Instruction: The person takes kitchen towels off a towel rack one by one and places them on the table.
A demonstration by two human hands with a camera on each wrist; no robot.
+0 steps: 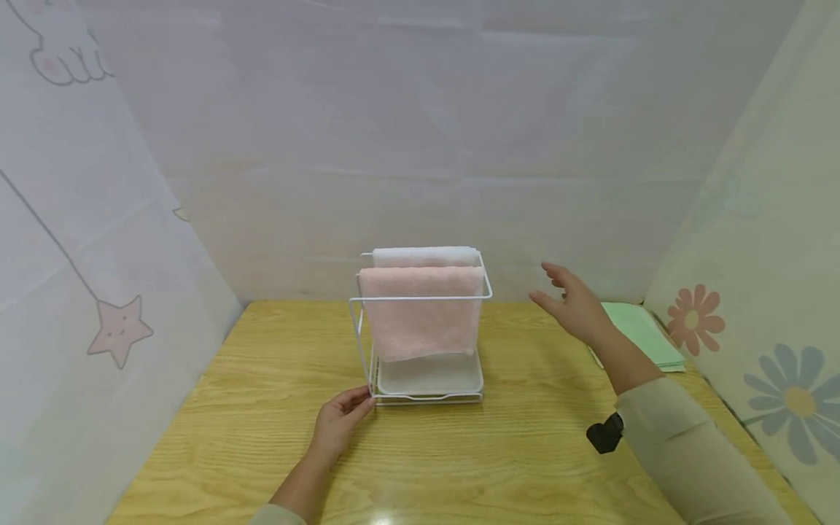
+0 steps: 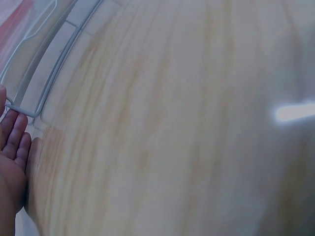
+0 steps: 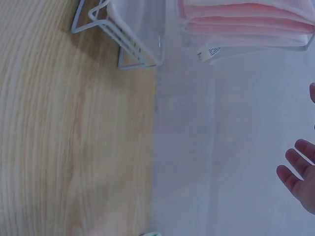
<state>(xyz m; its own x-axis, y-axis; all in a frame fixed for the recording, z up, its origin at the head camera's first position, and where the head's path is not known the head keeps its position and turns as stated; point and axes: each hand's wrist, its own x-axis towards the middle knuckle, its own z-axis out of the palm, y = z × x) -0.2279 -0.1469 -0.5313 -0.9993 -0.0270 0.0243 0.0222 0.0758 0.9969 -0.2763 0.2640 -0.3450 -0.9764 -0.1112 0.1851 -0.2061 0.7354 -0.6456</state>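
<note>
A white wire towel rack [image 1: 420,298] stands on the table with a pale tray [image 1: 429,373] in its base. Over its bars hang a pink towel [image 1: 420,313] and, behind it, a white towel [image 1: 425,255]. My left hand [image 1: 339,421] holds the rack's front left bottom corner between thumb and fingers; in the left wrist view the fingers [image 2: 15,130] lie at that wire corner. To the right of the rack, my right hand [image 1: 572,302] is raised in the air, fingers apart, holding nothing. The right wrist view shows its spread fingers [image 3: 297,164] away from the rack.
Folded light green cloths [image 1: 643,334] lie at the table's right side, beyond my right forearm. The wooden table [image 1: 262,408] meets a white backdrop [image 1: 315,182] at the back. Patterned sheets [image 1: 781,292] close off both sides.
</note>
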